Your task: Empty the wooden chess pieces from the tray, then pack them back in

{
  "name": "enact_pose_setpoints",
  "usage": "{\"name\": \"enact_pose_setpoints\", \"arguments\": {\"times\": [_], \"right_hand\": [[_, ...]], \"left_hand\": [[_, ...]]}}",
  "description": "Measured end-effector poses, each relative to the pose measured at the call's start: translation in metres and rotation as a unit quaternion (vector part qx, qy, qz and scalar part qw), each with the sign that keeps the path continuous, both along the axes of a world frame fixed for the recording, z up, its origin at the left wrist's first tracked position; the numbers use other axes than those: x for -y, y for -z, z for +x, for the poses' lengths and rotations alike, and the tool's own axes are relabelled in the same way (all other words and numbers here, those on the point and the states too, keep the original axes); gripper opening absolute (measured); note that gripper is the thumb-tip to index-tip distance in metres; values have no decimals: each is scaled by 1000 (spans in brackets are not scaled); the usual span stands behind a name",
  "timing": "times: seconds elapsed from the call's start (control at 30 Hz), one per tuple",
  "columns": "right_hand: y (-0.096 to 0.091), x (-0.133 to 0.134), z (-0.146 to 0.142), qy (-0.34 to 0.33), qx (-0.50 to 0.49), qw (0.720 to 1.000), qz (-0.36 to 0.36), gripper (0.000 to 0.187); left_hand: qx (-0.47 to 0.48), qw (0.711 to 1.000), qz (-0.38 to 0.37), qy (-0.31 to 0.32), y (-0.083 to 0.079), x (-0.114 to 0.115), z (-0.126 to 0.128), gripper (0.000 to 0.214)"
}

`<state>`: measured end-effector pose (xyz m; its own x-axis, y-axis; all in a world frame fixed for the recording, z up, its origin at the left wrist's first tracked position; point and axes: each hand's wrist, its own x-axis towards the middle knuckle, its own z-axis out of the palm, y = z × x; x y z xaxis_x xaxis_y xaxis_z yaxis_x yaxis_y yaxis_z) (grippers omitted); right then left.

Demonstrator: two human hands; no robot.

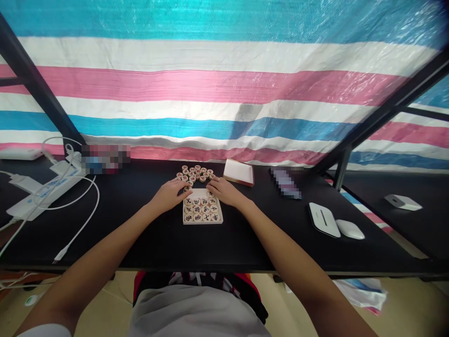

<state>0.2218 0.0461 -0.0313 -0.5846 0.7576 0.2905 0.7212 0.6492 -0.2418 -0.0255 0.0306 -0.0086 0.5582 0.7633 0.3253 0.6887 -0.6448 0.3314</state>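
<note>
A shallow white box lies on the black desk with rows of round Chinese chess pieces in it, marked in black. Part of its far row shows bare white. My left hand is at the box's far left corner, thumb and fingers closed about a black-marked chess piece. At the far right corner, my right hand has its fingertips closed on another piece, partly covered by the fingers. Just beyond the box, a cluster of loose red-marked pieces sits between and past my hands.
A box lid lies behind my right hand. Farther right are a blurred phone, a white flat device and a white mouse. A power strip with white cables is at left. Striped sheeting hangs behind the desk.
</note>
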Motion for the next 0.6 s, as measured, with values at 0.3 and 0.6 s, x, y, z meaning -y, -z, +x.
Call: {"name": "enact_pose_setpoints", "arguments": {"times": [0.3,0.6], "right_hand": [[-4,3,-1,15,-3,1000,-11,31],[-3,1,0,6,-4,1000,-16,32]], "left_hand": [[2,1000,-11,13,-1,1,0,36],[-7,1000,13,22,11,-7,-2,31]]}}
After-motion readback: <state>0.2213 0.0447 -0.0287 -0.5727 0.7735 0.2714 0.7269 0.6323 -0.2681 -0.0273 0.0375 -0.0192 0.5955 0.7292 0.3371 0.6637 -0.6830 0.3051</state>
